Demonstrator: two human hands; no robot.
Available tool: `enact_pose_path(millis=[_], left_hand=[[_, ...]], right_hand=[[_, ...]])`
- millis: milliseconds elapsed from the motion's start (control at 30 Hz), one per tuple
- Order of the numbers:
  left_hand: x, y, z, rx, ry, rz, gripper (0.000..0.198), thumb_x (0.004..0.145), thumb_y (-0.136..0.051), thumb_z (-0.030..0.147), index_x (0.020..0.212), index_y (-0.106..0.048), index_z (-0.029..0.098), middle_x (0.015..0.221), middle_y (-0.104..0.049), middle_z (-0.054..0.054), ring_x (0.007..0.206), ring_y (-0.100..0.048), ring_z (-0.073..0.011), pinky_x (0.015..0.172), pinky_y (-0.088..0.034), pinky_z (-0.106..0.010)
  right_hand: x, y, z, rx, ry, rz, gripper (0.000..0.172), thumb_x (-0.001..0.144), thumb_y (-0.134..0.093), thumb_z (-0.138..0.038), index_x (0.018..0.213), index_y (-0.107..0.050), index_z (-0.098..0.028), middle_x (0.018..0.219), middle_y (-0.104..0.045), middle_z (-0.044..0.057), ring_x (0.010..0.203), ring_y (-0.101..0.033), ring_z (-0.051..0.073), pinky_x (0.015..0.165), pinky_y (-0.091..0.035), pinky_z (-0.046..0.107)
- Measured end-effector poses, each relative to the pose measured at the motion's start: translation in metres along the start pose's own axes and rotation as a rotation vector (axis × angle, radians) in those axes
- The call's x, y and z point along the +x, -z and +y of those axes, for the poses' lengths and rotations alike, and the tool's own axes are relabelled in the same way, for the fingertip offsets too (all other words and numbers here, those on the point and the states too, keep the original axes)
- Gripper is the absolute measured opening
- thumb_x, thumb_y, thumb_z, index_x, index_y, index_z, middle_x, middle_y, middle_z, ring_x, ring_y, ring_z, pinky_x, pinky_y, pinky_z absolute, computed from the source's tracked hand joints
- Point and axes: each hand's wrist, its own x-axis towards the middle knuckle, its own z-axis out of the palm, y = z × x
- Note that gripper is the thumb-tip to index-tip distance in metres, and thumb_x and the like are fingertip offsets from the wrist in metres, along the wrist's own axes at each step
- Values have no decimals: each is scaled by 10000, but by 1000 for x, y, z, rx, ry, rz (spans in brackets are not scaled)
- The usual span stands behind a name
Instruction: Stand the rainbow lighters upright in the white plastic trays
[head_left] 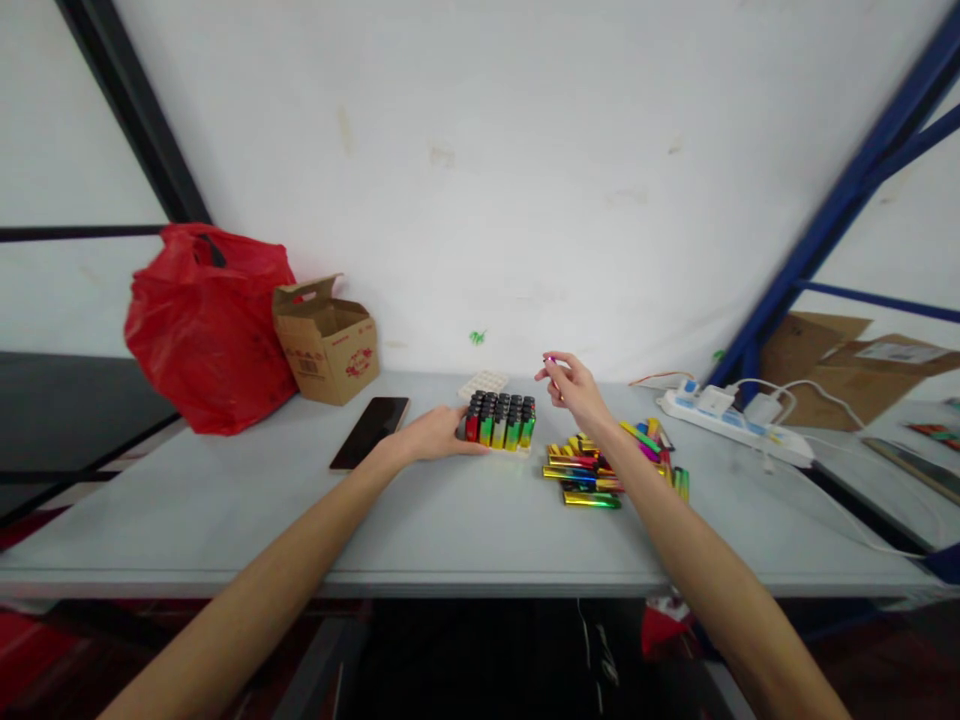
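Several lighters [499, 425] with black tops stand upright in close rows in a small white tray [517, 453]. My left hand [436, 436] grips the tray's left side, thumb along the front and fingers behind. Raised just beyond the tray's right end, my right hand [574, 388] is closed around a shiny lighter [551, 359]; only its purple end and a bit of gold show between the fingers. Under my right forearm lies a loose pile of metallic lighters [581, 474] in gold, green, blue, red and purple, partly hidden by the arm.
A white gridded tray [484, 383] rests by the wall. To the left are a dark phone [369, 433], an open cardboard box [330, 350] and a red plastic bag [214, 330]. A power strip [735, 428] with plugs and trailing cables lies right, near another cardboard box [862, 365].
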Motion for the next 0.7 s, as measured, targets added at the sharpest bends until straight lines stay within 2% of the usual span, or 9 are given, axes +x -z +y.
enact_pose_path(millis=[167,333,433,567,700], left_hand=[[-1,1,1,-10,-23,3,757,758,-612,791,1218,-597,190,1028,-748,-98,920,-710,-307,735,-510,-327],[-1,1,1,-16,-14,4,769,743,-615,806,1216,-595,200,1048,-750,-96,925,-711,-303,739,-510,-323],[-1,1,2,3,0,0,801,735,-594,835,1211,-595,191,1044,-750,-109,902,-713,-310,742,-512,-336],[-1,2,2,5,6,-5,802,738,-599,825,1226,-595,189,1055,-754,-106,916,-714,-310,740,-509,-328],[0,0,0,-16,8,-5,790,735,-612,812,1219,-606,187,1055,-757,-98,910,-713,-301,739,-511,-322]], right_hand=[[-11,2,10,-19,33,-105,511,807,-650,-657,1048,-557,-215,789,-623,-11,466,-360,57,396,-255,197],[-18,-3,9,-86,4,-135,463,886,-510,-701,1050,-451,-273,658,-536,-83,407,-311,70,384,-234,185],[-25,-8,10,-248,43,-82,448,920,-462,-701,983,-485,-258,600,-451,-84,443,-327,91,411,-260,195],[-34,-13,8,-445,174,10,512,940,-435,-697,744,-469,-225,592,-445,-39,543,-403,120,500,-342,235],[-37,-17,7,-540,212,60,541,929,-469,-644,600,-409,-219,547,-400,-33,560,-390,123,542,-312,260]])
